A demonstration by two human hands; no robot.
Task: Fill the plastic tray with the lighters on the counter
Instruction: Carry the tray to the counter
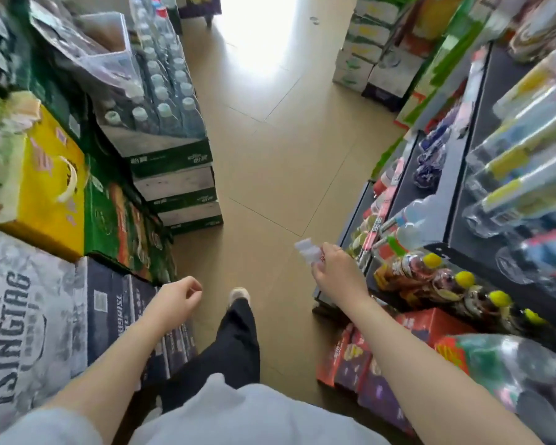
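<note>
My right hand [336,274] is stretched forward over the shop aisle, shut on a small clear plastic piece [307,250] that sticks out beyond my fingers; it is blurred, and it could be the plastic tray. My left hand [177,298] hangs lower on the left with the fingers loosely curled and nothing in it. No lighters and no counter are in view.
I stand in a narrow aisle with a tan tiled floor [270,155]. Stacked beer and drink cartons [39,316] and shrink-wrapped water bottles [164,101] line the left. Shelves of bottled drinks [463,284] line the right. My leg and shoe [238,297] are below.
</note>
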